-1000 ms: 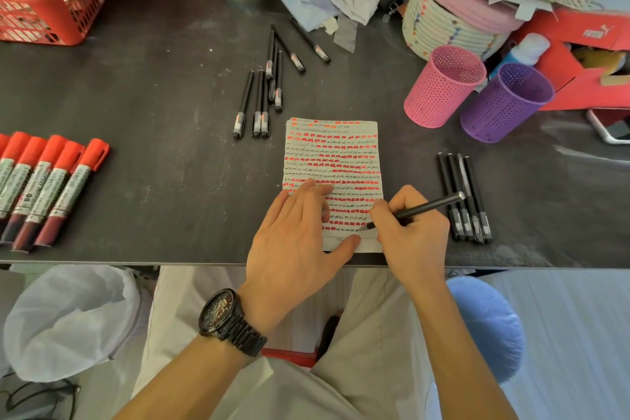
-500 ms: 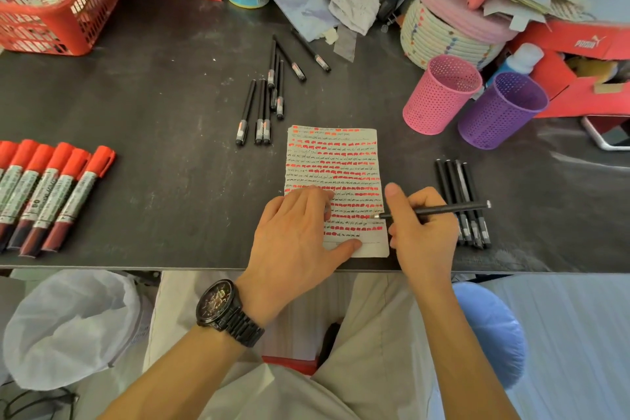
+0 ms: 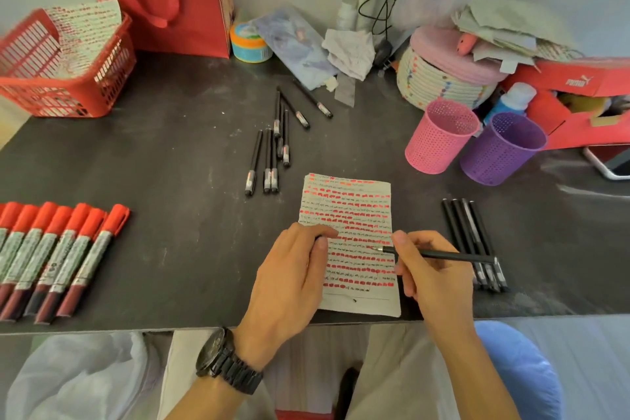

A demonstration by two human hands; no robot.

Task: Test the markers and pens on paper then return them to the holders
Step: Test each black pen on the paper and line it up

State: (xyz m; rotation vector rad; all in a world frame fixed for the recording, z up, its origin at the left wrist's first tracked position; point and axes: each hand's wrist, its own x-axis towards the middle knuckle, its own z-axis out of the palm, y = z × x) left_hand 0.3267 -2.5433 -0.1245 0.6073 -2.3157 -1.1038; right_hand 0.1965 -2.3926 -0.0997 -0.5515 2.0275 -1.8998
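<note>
Two bare hands are meeting over the test sheet. The right hand (image 3: 433, 269) is gripping a slim black pen (image 3: 443, 254) between thumb and curled fingers. The pen's bare tip is pointing left across the lower rows, and whether it is touching the sheet cannot be told. The left hand (image 3: 289, 280) is curling its fingers and pinching a small dark piece (image 3: 318, 238), probably this pen's cap, just left of the tip.

Beneath both hands, a white lined paper sheet (image 3: 351, 215), filled with rows of red dashes and black scribbles, is lying on the dark grey surface (image 3: 170, 153) near its front edge. Four black pens (image 3: 456, 232) are lying side by side just right of the sheet, partly behind the right hand. A loose group of capped black pens (image 3: 272, 153) is lying beyond the sheet. A pink perforated plastic holder (image 3: 439, 136) and a purple perforated plastic holder (image 3: 501, 150) are standing side by side at the far right, with no pen showing in either. Red-capped markers (image 3: 58, 256) are lying in a row at the far left.

Judged step: this pen's scribble test is closing and capping is beginning. The next move is calling for tip and cap to be lined up, pressed together, and the pen set aside or dropped into a holder.
</note>
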